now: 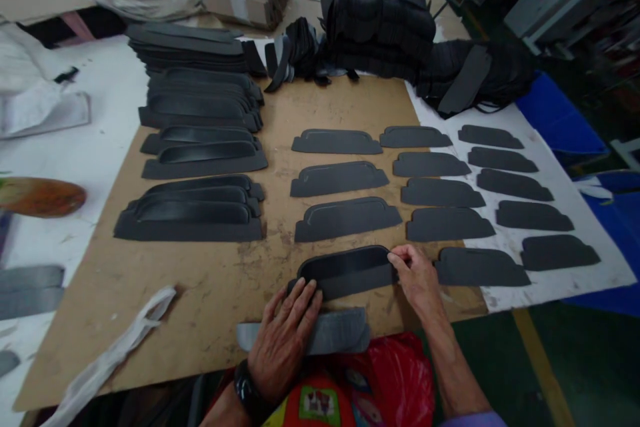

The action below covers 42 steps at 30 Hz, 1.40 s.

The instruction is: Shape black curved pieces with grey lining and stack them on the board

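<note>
The left hand (283, 337) is lying flat with fingers spread, pressing on the near left end of a black foam piece (345, 271) and covering part of a grey strip (333, 332) at the board's front edge, while the right hand (417, 277) is pinching the piece's right end between thumb and fingertips. That piece is resting on the brown board (200, 293), nearest the person, below a column of three matching pieces (340, 180). Further pieces are lying in rows to the right (515, 187), and finished stacks (200, 167) are sitting to the left.

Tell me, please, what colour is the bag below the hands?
The bag is red, seen best in the head view.
</note>
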Motion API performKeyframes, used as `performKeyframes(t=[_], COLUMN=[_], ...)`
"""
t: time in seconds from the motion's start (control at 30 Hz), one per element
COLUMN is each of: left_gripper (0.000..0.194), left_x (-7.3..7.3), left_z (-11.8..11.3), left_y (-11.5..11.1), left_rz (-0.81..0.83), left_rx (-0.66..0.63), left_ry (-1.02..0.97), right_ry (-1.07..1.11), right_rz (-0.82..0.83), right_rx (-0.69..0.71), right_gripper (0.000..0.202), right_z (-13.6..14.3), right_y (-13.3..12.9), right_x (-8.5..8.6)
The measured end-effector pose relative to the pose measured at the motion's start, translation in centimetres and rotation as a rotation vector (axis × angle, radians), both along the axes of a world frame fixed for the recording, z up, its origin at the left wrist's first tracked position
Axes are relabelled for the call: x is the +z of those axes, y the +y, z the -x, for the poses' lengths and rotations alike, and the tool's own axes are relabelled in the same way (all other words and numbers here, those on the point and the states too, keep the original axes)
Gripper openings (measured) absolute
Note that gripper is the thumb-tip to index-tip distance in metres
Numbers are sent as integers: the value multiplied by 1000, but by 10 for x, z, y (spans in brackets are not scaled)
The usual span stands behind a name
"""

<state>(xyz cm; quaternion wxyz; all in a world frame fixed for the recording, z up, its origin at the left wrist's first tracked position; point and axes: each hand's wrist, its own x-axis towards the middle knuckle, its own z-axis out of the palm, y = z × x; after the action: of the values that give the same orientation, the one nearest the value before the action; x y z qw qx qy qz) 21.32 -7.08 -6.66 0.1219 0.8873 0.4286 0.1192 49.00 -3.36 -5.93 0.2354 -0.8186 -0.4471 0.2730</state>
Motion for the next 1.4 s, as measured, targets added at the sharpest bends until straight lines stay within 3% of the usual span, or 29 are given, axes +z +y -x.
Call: performKeyframes(t=[0.23, 0.4, 0.73, 1.03, 1.4], left_gripper=[41, 47, 41, 49, 49], left_x=[-2, 0, 7, 4, 3], left_z=[1, 0, 44, 18, 18], left_y=[-1, -2, -18, 1, 10], left_rz=[-35, -73, -51, -51, -3], left_rx=[-2, -32, -11, -4, 16], left_ry=[6, 63, 42, 115, 151], right_ry=[61, -228, -311, -317, -298], right_rz=[16, 12, 10, 21, 30], right_rx=[-21, 23, 96, 90, 110], right_gripper=[39, 42, 45, 45, 42], right_z=[-2, 7, 4, 10, 9], right_y=[-2, 4, 3, 3, 4], right_x=[1, 1, -6, 2, 1])
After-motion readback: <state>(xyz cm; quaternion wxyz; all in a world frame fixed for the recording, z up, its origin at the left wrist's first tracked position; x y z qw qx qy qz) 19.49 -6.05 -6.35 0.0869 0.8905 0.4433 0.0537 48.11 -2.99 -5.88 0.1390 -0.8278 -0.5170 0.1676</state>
